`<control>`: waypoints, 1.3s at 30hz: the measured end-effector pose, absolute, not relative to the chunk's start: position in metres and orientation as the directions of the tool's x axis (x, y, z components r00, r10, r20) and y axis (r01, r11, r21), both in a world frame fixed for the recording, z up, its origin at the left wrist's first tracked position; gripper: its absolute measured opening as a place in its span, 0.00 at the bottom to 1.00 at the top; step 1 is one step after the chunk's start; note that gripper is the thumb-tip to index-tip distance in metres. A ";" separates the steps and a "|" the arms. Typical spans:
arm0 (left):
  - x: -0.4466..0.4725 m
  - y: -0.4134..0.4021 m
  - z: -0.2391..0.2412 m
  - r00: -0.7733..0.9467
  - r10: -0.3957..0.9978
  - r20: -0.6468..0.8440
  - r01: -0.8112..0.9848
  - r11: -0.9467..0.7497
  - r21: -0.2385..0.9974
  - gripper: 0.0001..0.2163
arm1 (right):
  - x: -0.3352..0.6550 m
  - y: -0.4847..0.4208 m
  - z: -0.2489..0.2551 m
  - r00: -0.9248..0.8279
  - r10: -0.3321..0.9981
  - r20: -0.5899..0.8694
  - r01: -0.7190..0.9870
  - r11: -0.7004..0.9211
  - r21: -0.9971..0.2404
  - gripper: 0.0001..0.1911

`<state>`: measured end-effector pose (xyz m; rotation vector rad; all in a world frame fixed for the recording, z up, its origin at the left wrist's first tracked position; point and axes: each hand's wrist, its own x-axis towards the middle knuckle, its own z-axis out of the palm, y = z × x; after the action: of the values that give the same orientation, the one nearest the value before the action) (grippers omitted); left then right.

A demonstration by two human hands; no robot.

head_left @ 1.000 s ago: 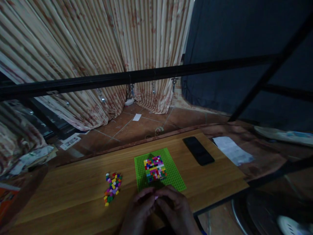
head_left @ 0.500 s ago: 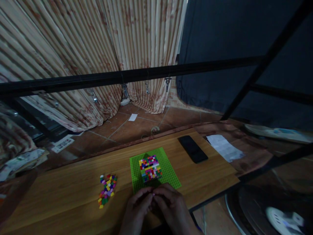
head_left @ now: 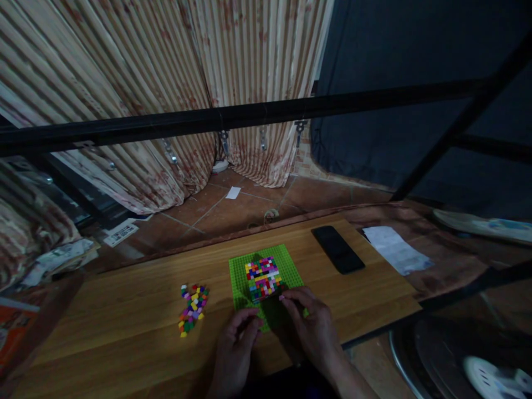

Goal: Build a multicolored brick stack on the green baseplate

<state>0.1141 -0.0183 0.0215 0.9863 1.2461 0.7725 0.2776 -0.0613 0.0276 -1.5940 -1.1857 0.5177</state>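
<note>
Pinching a small pink plastic brick [head_left: 282,297] between thumb and fingertips, my right hand [head_left: 310,327] reaches over the near right part of the flat green studded plastic baseplate [head_left: 238,277]. The baseplate lies about midway along the wooden tabletop [head_left: 124,327], close to its near edge. The brick sits just at the near right corner of the multicoloured patch of bricks [head_left: 261,272] pressed onto the baseplate; whether it touches the patch I cannot tell. My left hand [head_left: 233,349] rests beside the right, fingers loosely curled, with its fingertips [head_left: 250,316] at the baseplate's near edge. Whether it holds anything I cannot tell. Left of the baseplate and apart from it lies a loose heap of small coloured bricks [head_left: 192,307]. Toward the tabletop's far right corner lies a flat black phone [head_left: 337,249]. Just past the right edge, a white sheet of paper [head_left: 394,250] rests on a brown surface.
</note>
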 end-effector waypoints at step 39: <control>0.108 -0.010 0.003 0.243 0.942 -0.231 0.287 0.157 0.945 0.18 | 0.280 -0.036 0.027 0.557 0.827 0.077 0.269 -0.092 -0.959 0.13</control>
<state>0.1078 -0.0102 0.0032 1.3639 1.2728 0.7208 0.2799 -0.0358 0.0266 -1.6436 -0.9372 0.6057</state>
